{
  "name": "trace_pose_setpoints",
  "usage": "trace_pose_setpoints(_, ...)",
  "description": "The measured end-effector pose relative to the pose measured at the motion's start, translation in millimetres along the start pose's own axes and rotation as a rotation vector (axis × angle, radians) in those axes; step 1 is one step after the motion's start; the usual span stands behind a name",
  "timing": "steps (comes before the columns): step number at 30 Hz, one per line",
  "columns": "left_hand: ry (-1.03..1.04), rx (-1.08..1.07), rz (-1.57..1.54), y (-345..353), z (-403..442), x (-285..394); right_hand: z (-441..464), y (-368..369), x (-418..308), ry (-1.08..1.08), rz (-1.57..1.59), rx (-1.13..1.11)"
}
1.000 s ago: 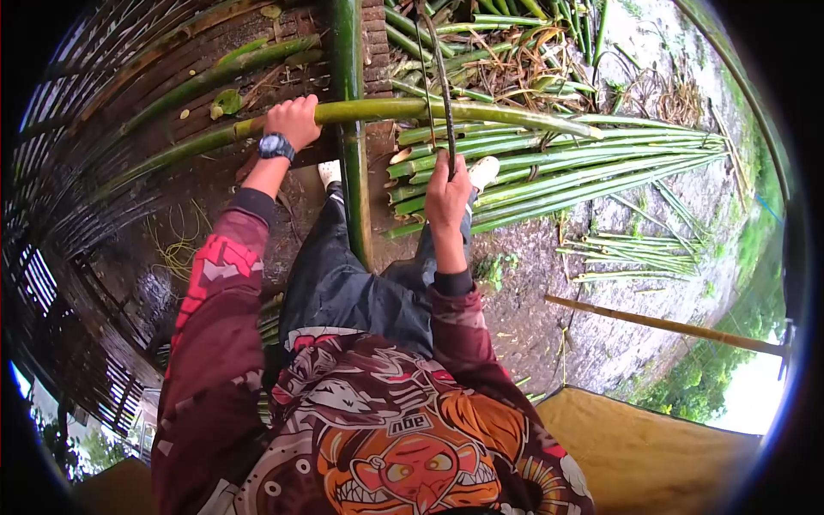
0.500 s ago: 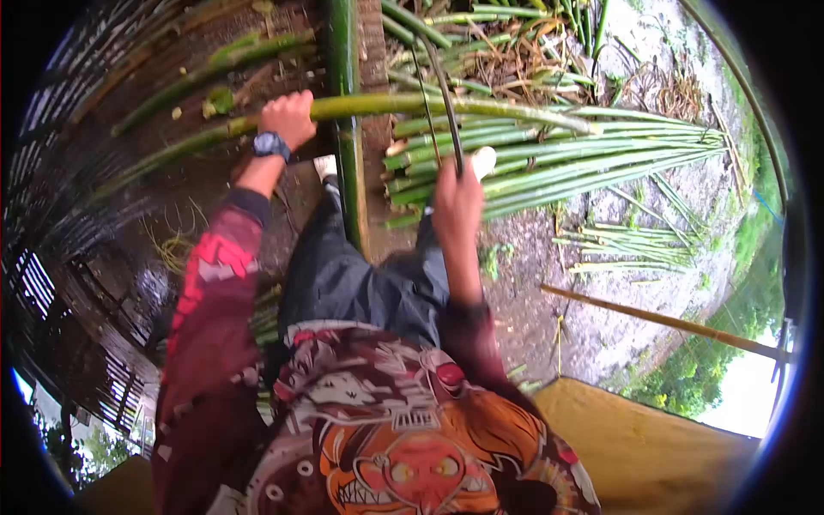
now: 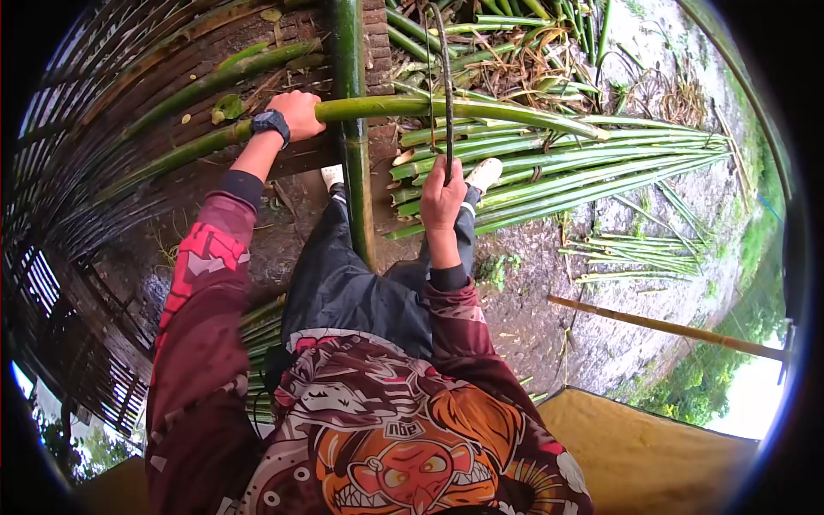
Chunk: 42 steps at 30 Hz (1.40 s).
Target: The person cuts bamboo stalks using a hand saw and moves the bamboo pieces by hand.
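Note:
My left hand (image 3: 298, 116), with a black watch on the wrist, is closed around a long green bamboo pole (image 3: 378, 106). The pole lies across a thick green bamboo rail (image 3: 348, 60). My right hand (image 3: 442, 197) grips the lower end of a bow saw (image 3: 448, 86) with a dark curved frame. Its thin blade crosses the pole to the right of the rail; how deep it sits in the bamboo I cannot tell.
Cut bamboo poles (image 3: 601, 159) lie in a bundle on the right, with a smaller pile (image 3: 639, 257) below. Dry leaves and stalks (image 3: 532, 64) are heaped above. Dark slats (image 3: 77, 172) curve along the left, and a tan tarp (image 3: 635, 446) hangs at lower right.
My right hand has drawn the bow saw slightly down and left, towards my body, and the frame is more upright. My left hand stays on the bamboo pole, nearly unmoved.

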<state>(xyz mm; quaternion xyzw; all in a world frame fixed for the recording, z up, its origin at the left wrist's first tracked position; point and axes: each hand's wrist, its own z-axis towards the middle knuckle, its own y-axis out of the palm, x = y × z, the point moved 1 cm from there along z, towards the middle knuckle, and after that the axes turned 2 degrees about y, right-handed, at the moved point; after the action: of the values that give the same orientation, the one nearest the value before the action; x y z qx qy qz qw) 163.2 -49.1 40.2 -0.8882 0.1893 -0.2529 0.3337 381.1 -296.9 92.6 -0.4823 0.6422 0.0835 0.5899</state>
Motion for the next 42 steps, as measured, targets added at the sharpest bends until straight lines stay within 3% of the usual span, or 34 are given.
trace_pose_setpoints(2, -0.015, -0.004, 0.015, 1, 0, 1, 6, -4, -26, -0.074, -0.129, -0.011)
trace_pose_setpoints(4, -0.048, 0.038, 0.057, 8, -3, 3, 12, -11, -69, 0.065, -0.234, -0.07)
trace_pose_setpoints(7, -0.034, 0.024, 0.048, 6, -1, 0, 10, -23, -95, 0.084, -0.274, -0.075)
trace_pose_setpoints(14, 0.007, -0.009, 0.007, 3, 2, -4, -102, -96, -115, 0.395, -0.26, -0.103)
trace_pose_setpoints(17, 0.018, -0.003, 0.015, -3, 11, -8, -85, -83, -127, 0.376, -0.248, -0.046)
trace_pose_setpoints(19, 0.031, -0.024, 0.104, -5, 11, -3, -27, -39, -70, 0.043, -0.336, -0.021)
trace_pose_setpoints(22, 0.012, -0.011, 0.019, -14, 18, -10, 20, -26, -122, 0.194, -0.238, -0.088)
trace_pose_setpoints(24, 0.01, -0.028, 0.012, -9, 11, -2, 8, -28, -113, 0.046, -0.348, -0.062)
trace_pose_setpoints(25, -0.014, -0.033, 0.012, -11, 13, -5, 2, -33, -114, 0.14, -0.295, -0.076)
trace_pose_setpoints(30, 0.0, 0.018, -0.019, -1, 6, -7, -40, -56, -130, 0.201, -0.327, -0.097)
trace_pose_setpoints(33, 0.001, 0.005, -0.028, -4, 5, -4, -49, -71, -146, 0.396, -0.289, -0.15)
trace_pose_setpoints(36, 0.021, 0.035, -0.02, -6, 7, -7, -40, -58, -134, 0.318, -0.291, -0.079)
trace_pose_setpoints(37, 0.013, 0.055, 0.007, -16, 13, -12, -15, -39, -105, 0.023, -0.41, -0.057)
trace_pose_setpoints(38, 0.02, 0.034, 0.016, -5, 9, -5, 21, -30, -71, -0.005, -0.655, -0.178)
trace_pose_setpoints(39, 0.028, 0.031, 0.003, 22, -2, 1, 57, -27, -94, 0.017, -0.61, -0.159)
trace_pose_setpoints(41, 0.05, 0.211, 0.047, 0, 20, -14, 106, -27, -133, 0.008, -0.484, -0.047)
trace_pose_setpoints(42, 0.069, 0.265, 0.042, 9, 8, -13, 101, -39, -179, 0.137, -0.398, -0.04)
